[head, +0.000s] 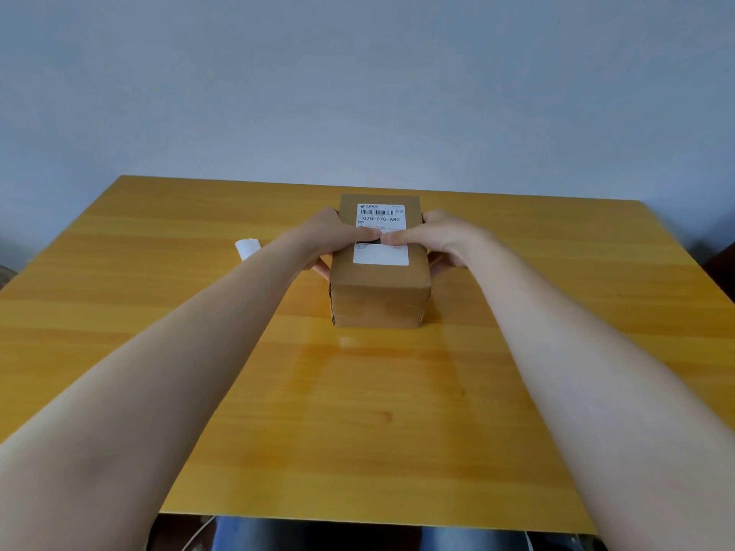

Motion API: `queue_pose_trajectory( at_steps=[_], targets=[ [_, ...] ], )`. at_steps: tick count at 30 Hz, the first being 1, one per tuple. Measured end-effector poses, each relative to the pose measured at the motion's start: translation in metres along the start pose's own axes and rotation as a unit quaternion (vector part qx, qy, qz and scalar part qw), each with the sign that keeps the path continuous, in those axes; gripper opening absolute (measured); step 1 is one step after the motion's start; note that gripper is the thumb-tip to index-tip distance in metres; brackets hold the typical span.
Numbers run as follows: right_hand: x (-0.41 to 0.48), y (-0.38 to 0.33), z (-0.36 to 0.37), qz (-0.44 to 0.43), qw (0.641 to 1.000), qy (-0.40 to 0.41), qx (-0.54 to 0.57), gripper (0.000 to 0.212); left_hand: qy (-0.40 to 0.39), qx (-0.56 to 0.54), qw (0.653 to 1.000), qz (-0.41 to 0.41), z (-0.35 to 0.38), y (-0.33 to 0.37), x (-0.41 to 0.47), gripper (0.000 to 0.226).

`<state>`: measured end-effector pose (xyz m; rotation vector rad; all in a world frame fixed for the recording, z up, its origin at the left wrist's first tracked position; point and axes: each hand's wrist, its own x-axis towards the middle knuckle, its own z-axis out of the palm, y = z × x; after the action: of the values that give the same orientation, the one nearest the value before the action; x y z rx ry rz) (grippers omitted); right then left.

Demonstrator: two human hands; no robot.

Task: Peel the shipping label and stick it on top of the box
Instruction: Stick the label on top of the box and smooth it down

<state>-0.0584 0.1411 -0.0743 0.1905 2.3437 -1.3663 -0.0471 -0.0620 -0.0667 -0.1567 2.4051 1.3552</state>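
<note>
The shipping label (381,234), thin white paper, lies flat on top of the box (381,290), likely light and floppy, best pressed from the middle outward. The box is plain matte cardboard, square-edged, probably stiff and not heavy. The left hand (338,236) and right hand (431,238) clasp its sides, thumbs pressing the label's centre. A small white roll (247,248) rests apart on the glossy yellow wood-grain table (159,312).
</note>
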Motion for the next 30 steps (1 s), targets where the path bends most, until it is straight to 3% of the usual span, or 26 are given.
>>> queue_pose_trajectory(
  at_steps=[3,8,9,12,14,18,22,27,30],
  targets=[
    [-0.003,0.001,-0.002,-0.006,1.0,-0.025,-0.014,0.034,-0.035,0.008,0.999,0.009,-0.004,-0.003,0.001,0.024],
    [-0.007,0.004,-0.005,-0.008,0.998,-0.059,-0.008,0.037,-0.088,0.015,0.995,0.038,-0.007,-0.009,-0.001,0.046],
    [-0.007,0.005,-0.006,-0.013,0.998,-0.062,-0.005,0.047,-0.097,0.012,0.994,0.042,-0.008,-0.01,-0.002,0.043],
    [-0.006,0.009,-0.005,-0.018,0.998,-0.064,0.003,0.102,-0.118,-0.004,0.992,0.045,-0.01,-0.014,-0.003,0.038],
    [-0.004,0.013,-0.006,-0.024,0.997,-0.072,0.006,0.116,-0.128,-0.008,0.991,0.047,-0.012,-0.017,-0.003,0.046],
    [-0.006,0.015,-0.01,-0.031,0.994,-0.1,0.005,0.11,-0.14,-0.012,0.989,0.044,-0.015,-0.018,-0.004,0.061],
    [-0.007,0.016,-0.011,-0.03,0.994,-0.105,0.01,0.099,-0.133,-0.011,0.99,0.04,-0.015,-0.018,-0.005,0.06],
    [-0.011,0.007,0.003,-0.021,0.999,0.015,0.038,0.046,-0.017,-0.06,0.998,-0.003,-0.001,-0.014,-0.004,0.062],
    [-0.011,0.0,0.012,-0.013,0.998,0.052,0.031,0.041,0.047,-0.075,0.996,-0.019,0.012,-0.006,-0.003,0.042]
  ],
)
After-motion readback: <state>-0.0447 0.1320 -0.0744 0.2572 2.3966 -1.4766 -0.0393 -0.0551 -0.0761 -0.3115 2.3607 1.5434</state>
